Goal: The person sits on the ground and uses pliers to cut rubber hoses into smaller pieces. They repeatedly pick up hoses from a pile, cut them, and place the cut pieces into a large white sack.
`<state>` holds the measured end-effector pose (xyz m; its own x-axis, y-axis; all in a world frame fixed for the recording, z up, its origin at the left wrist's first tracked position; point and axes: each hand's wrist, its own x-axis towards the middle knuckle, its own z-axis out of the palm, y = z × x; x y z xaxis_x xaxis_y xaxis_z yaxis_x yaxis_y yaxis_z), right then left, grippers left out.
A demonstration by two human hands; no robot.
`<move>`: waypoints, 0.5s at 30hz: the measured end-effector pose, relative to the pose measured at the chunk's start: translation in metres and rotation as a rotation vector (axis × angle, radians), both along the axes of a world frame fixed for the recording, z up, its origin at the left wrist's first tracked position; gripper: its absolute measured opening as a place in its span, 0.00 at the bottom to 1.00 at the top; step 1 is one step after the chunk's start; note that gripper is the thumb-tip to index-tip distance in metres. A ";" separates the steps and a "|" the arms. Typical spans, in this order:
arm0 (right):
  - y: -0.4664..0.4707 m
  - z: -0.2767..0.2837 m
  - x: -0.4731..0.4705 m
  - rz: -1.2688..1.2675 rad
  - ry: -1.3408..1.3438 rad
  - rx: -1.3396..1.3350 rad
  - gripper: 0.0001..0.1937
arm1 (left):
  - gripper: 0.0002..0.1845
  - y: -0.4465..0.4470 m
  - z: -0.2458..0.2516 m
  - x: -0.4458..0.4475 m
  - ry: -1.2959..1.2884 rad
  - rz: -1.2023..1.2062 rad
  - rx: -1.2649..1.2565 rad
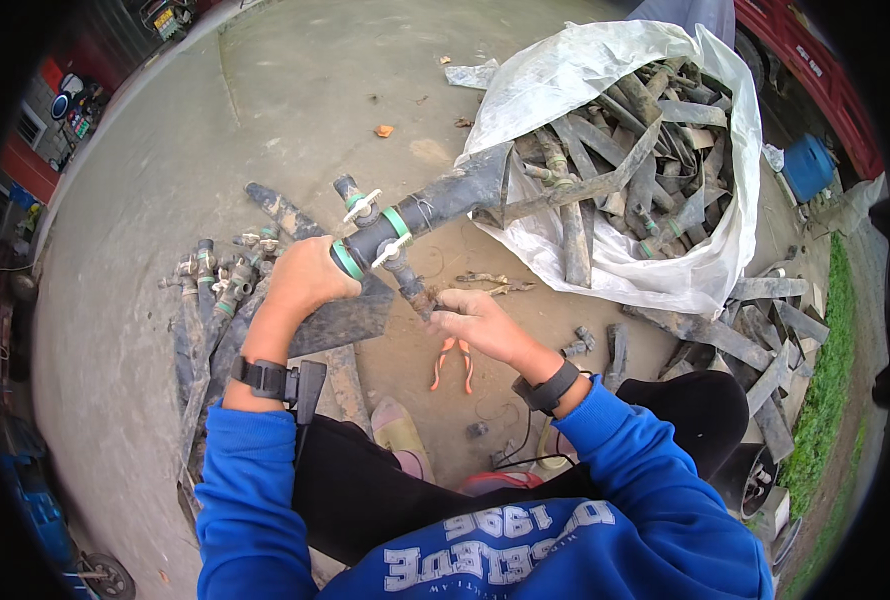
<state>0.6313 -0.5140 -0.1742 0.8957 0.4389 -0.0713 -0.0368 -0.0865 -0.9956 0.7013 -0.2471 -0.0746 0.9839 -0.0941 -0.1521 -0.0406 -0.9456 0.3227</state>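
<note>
My left hand (pixel 304 276) grips the near end of a black irrigation pipe fitting (pixel 376 238), which has green clamp rings and white valve handles. From its far end a flattened, muddy layflat hose (pixel 466 187) runs toward the plastic sack. The fingers of my right hand (pixel 482 322) pinch a short dirty hose stub (pixel 418 295) on the fitting's side valve. Below that hand, orange-handled pliers (pixel 452 366) lie on the concrete, their jaws hidden. Used valve fittings (pixel 224 277) and black hose pieces (pixel 347 319) are heaped to the left.
A white plastic sack (pixel 550 82) full of dirty hose pieces stands open at upper right. More cut hose (pixel 760 330) is piled by the grass strip (pixel 820 420). A small elbow fitting (pixel 580 342) lies right of the pliers. A blue container (pixel 808 166) stands farther back.
</note>
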 end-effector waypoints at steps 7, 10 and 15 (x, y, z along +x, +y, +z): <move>0.016 0.018 -0.007 -0.075 -0.256 -0.310 0.13 | 0.33 -0.002 -0.001 -0.008 -0.125 -0.139 -0.139; 0.021 0.021 -0.011 -0.105 -0.405 -0.356 0.15 | 0.34 -0.010 -0.003 -0.009 -0.211 -0.161 -0.062; 0.020 0.065 -0.026 -0.037 -0.211 -0.193 0.14 | 0.28 -0.016 -0.003 -0.005 -0.292 0.026 0.113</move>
